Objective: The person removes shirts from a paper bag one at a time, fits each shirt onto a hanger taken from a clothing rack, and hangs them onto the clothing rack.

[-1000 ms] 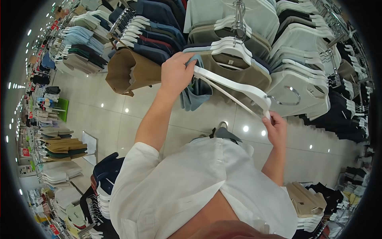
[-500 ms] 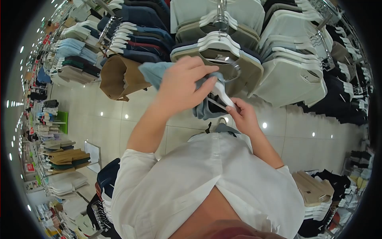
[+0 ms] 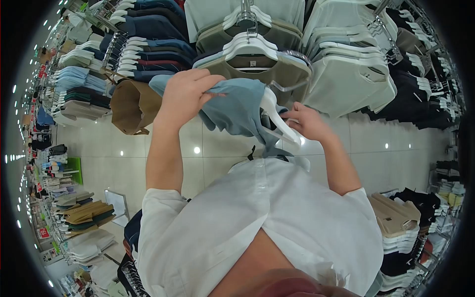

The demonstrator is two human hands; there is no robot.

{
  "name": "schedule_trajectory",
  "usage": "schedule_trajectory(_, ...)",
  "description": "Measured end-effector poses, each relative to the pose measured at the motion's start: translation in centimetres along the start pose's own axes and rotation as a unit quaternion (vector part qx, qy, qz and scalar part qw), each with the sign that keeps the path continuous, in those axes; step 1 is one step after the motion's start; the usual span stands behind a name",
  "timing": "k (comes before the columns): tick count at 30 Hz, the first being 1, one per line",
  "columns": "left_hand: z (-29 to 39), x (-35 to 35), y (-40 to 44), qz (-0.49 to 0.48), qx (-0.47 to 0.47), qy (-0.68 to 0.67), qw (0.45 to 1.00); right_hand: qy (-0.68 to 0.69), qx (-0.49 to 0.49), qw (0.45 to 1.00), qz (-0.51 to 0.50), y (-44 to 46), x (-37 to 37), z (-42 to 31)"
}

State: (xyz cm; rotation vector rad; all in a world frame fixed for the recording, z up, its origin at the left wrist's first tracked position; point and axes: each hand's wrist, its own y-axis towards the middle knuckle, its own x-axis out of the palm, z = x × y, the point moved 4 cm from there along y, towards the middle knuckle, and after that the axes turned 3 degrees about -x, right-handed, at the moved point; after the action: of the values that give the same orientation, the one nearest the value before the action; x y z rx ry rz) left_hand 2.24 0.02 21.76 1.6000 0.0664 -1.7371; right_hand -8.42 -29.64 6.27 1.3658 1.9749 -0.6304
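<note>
head view: above glossy floor tiles, among clothes racks, your left hand pinches a blue-grey shirt; your right hand is by the white hanger, fingers' grip unclear.

"What is the person wearing?"
"A loose white shirt, softly creased, with a buttoning strip down the front."
"And the sleeves?"
"Same white, ending near the elbows. The forearms are bare, like the left hand and right hand."
"The neckline?"
"Open in a deep V."
</note>
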Motion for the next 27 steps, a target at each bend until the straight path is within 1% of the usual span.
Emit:
schedule_trajectory(2,-0.9,0.3,-0.4,0.005,-0.041,-0.032,0.999,-0.084,0.007,0.995,-0.05,-0.2,0.2,0.9)
schedule_trajectory(5,-1.8,-0.2,-1.0,0.014,-0.111,-0.042,0.993,-0.092,-0.013,0.995,-0.042,0.0,0.4,1.2)
schedule_trajectory(8,-3.2,-0.4,-2.1,0.027,-0.175,-0.043,0.983,-0.098,-0.038,0.994,0.037,-0.1,0.2,2.4)
schedule_trajectory(9,-3.8,-0.4,-2.5,0.033,-0.194,-0.044,0.98,-0.107,-0.011,0.994,0.035,-0.1,-0.1,2.5)
schedule_trajectory(12,-5.3,-0.1,-3.8,0.079,-0.226,-0.065,0.969,-0.083,-0.044,0.994,0.053,-0.3,-1.9,2.7)
schedule_trajectory(13,-5.7,0.0,-4.1,0.083,-0.232,-0.048,0.968,-0.077,-0.06,0.993,0.068,-0.2,-2.4,2.8)
schedule_trajectory(15,-6.2,0.3,-4.7,0.091,-0.244,-0.014,0.965,-0.105,-0.053,0.991,0.057,-0.2,-3.5,3.1)
schedule_trajectory(19,-5.4,1.0,-4.8,0.08,-0.227,0.023,0.97,-0.14,-0.062,0.986,0.071,0.1,-5.3,2.0)
schedule_trajectory(22,-4.7,1.9,-4.6,0.089,-0.208,0.021,0.974,-0.057,-0.023,0.993,0.099,0.8,-5.3,0.9)
schedule_trajectory(24,-4.2,2.4,-4.4,0.101,-0.199,0.009,0.975,-0.035,-0.022,0.994,0.102,1.2,-4.8,0.4)
schedule_trajectory(27,-3.7,2.9,-4.4,0.104,-0.21,-0.001,0.972,-0.004,-0.008,0.993,0.118,1.8,-3.6,0.1)
